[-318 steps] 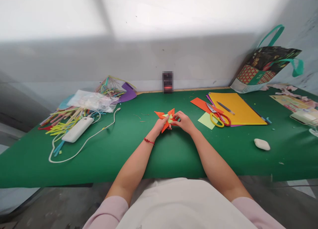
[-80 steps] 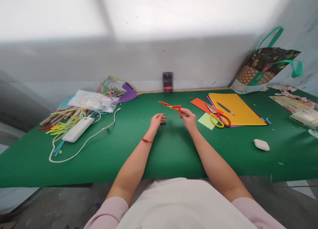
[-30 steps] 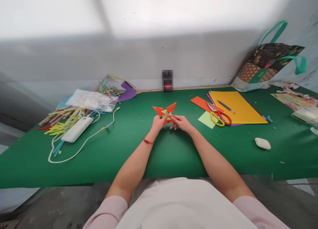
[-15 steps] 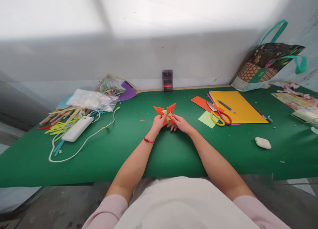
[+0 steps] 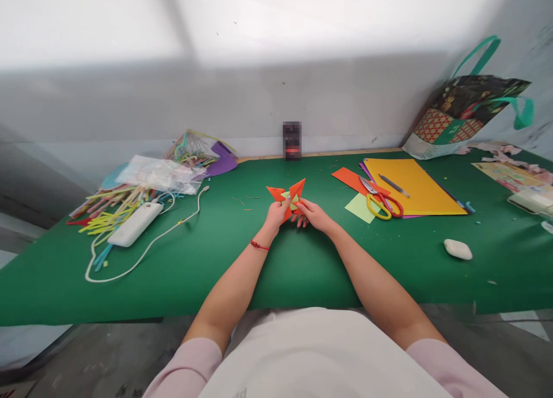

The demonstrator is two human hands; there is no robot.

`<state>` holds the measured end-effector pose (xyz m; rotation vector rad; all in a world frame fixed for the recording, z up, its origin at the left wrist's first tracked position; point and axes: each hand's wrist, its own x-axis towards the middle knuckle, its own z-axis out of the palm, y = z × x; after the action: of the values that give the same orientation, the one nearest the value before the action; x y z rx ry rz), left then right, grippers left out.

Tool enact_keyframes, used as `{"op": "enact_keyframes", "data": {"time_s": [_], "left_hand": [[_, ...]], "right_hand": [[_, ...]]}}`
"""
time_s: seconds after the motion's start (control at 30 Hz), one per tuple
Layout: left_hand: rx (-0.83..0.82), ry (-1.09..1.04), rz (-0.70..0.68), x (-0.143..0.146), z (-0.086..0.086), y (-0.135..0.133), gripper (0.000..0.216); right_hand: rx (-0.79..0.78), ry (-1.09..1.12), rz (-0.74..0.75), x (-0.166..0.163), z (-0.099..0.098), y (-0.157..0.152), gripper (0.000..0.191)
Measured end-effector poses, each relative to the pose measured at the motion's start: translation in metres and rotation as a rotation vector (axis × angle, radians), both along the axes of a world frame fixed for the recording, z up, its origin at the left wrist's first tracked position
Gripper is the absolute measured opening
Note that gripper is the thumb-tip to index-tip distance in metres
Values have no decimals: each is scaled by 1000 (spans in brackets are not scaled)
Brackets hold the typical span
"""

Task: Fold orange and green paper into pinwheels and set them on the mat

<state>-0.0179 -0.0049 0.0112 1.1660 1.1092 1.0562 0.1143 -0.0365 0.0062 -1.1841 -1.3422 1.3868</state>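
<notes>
Between my hands, just above the green tabletop [image 5: 298, 260], is a folded paper piece [image 5: 297, 189] with orange points and a light green middle. My left hand [image 5: 276, 215] grips its left side, the thumb lying on the green part. On the right side my right hand [image 5: 313, 213] pinches the paper between thumb and finger, its other fingers hanging below. Part of the lower orange paper is hidden behind the hands. To the right lie scissors [image 5: 382, 199] with yellow and red handles, a light green sheet [image 5: 359, 208] and an orange strip [image 5: 348, 178].
A pen [image 5: 394, 185] rests on yellow paper [image 5: 425, 185]. At left, a white power bank [image 5: 135, 224] with a cable [image 5: 147, 257] lies beside colourful strips and a plastic bag [image 5: 159, 174]. A white case [image 5: 458, 249] and a shopping bag [image 5: 449, 121] are at right; a blurred phone-shaped object [image 5: 292, 140] stands behind.
Both hands keep their hold on the folded paper. Its upper right orange point has shifted very slightly, and the green middle shows a little differently.
</notes>
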Motion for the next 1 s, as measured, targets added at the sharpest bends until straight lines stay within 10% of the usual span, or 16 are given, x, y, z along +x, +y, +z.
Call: {"op": "enact_keyframes", "data": {"time_s": [1.0], "left_hand": [[-146,-147,-143,-7,5,7,35]], "right_hand": [[10,-36,23,1,1,-1,18]]}}
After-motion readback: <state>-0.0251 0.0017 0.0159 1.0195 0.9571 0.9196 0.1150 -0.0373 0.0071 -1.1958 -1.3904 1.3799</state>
